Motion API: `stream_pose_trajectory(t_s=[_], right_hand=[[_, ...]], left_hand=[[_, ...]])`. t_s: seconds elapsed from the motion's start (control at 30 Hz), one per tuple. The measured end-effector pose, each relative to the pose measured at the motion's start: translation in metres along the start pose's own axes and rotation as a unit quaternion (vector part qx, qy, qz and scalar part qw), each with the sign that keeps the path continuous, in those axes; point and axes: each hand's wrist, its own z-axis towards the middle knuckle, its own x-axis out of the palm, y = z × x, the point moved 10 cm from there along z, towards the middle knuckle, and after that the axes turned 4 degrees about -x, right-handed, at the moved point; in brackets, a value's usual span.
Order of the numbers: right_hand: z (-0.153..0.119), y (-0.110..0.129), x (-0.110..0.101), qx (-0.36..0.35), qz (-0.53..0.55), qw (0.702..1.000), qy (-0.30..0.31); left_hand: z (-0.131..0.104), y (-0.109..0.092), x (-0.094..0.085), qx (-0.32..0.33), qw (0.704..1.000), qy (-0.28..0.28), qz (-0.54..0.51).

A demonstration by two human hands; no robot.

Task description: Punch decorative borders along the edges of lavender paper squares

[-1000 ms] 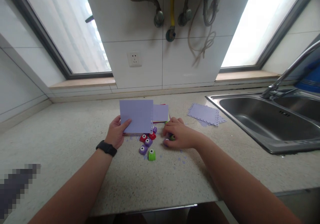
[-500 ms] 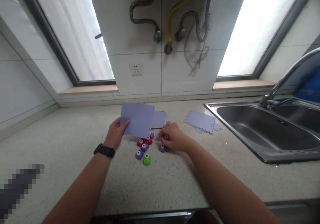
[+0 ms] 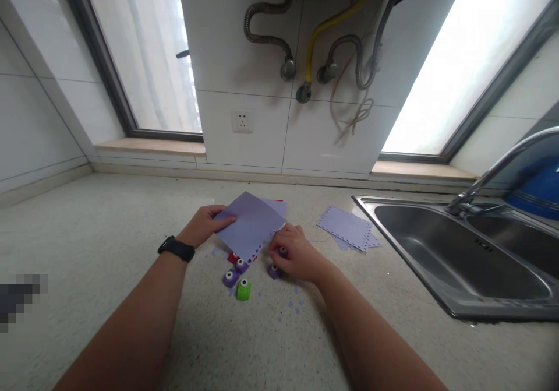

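Observation:
My left hand [image 3: 206,226] pinches the left part of a purple paper sheet [image 3: 248,223], thumb on top. A row of small punched holes runs along the sheet's lower right edge. My right hand [image 3: 293,252] is at the sheet's right corner, its fingers curled round a small purple craft punch [image 3: 283,252]. Just below it, another purple punch [image 3: 273,271] rests on the counter. Under and in front of the paper lie a red punch [image 3: 233,257], two purple punches [image 3: 230,278] and a green punch [image 3: 243,290]. The paper partly hides the red one.
More purple sheets [image 3: 277,206] lie behind the held paper, with a red edge showing. Sheets with punched edges [image 3: 346,225] are stacked to the right, beside a steel sink [image 3: 445,298] with a tap [image 3: 463,201]. Paper bits [image 3: 291,304] are scattered on the counter [image 3: 209,333].
The held sheet has turned clockwise so that its right corner meets my right hand. It covers more of the punches. The view has shifted and tilted slightly.

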Motion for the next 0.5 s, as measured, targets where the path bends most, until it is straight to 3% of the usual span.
stream_pose_trajectory(t_s=[0.5], right_hand=[[0.0, -0.008, 0.0, 0.002, -0.001, 1.0, -0.004]], left_hand=[[0.005, 0.031, -0.009, -0.028, 0.986, -0.045, -0.157]])
